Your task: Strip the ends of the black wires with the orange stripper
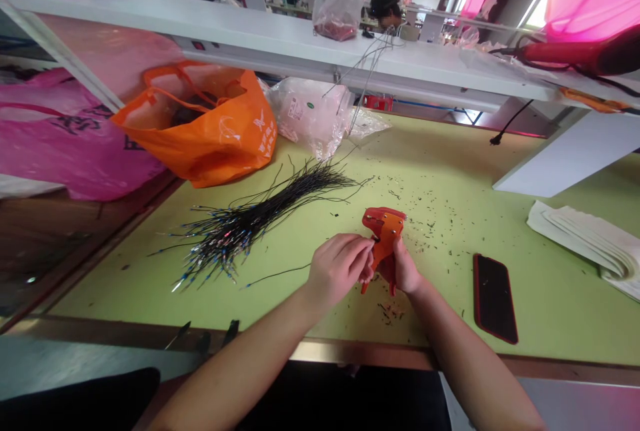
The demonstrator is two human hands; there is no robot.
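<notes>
My right hand is wrapped round the handles of an orange-red wire stripper, held just above the table. My left hand pinches a thin black wire close to the stripper's jaws. The wire's tail runs out to the left below my left hand and has a blue tip. Whether its other end sits inside the jaws is hidden by my fingers. A large bundle of black wires lies to the left, many with blue and bare metallic ends.
Wire scraps litter the green table. A phone and folded cloth lie right. An orange bag and plastic bags stand behind the bundle. A white shelf spans the back; a person is beyond it.
</notes>
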